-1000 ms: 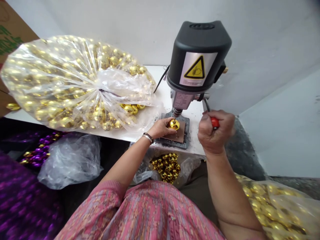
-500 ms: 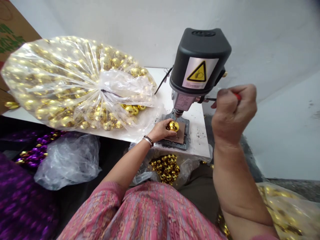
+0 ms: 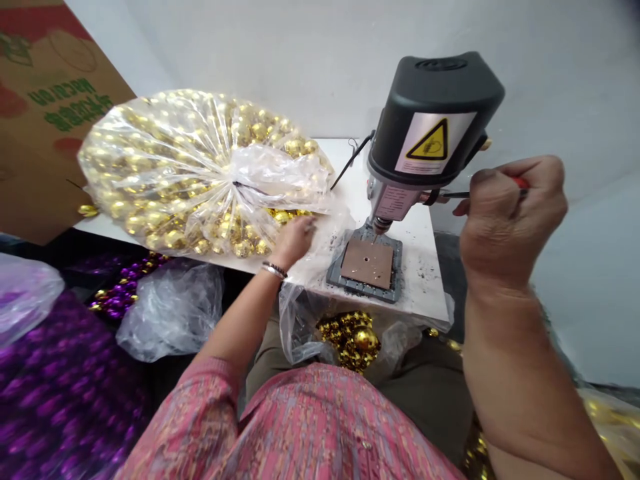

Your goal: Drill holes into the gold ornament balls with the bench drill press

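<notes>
My right hand (image 3: 510, 220) is raised at the right of the small drill press (image 3: 435, 120), closed round its red-handled lever (image 3: 520, 181). The drill bit stands above the brown base plate (image 3: 367, 263), which lies bare with a hole in it. My left hand (image 3: 295, 240) reaches left of the plate to the mouth of the big clear bag of gold balls (image 3: 200, 173). Its fingertips are among the loose gold balls (image 3: 283, 217) there, and I cannot see whether they hold one. A single gold ball (image 3: 365, 340) lies on top of the open bag of gold balls (image 3: 345, 333) under the table edge.
The white table (image 3: 425, 293) carries the press and the big bag. A cardboard box (image 3: 45, 100) stands at the back left. Purple balls (image 3: 115, 300) and a crumpled clear bag (image 3: 170, 310) lie low on the left. Another bag of gold balls (image 3: 610, 413) shows at the lower right.
My right hand has lifted the lever, raising the bit. My left hand has left the plate, which no longer carries the gold ball, and moved left to the big bag's mouth.
</notes>
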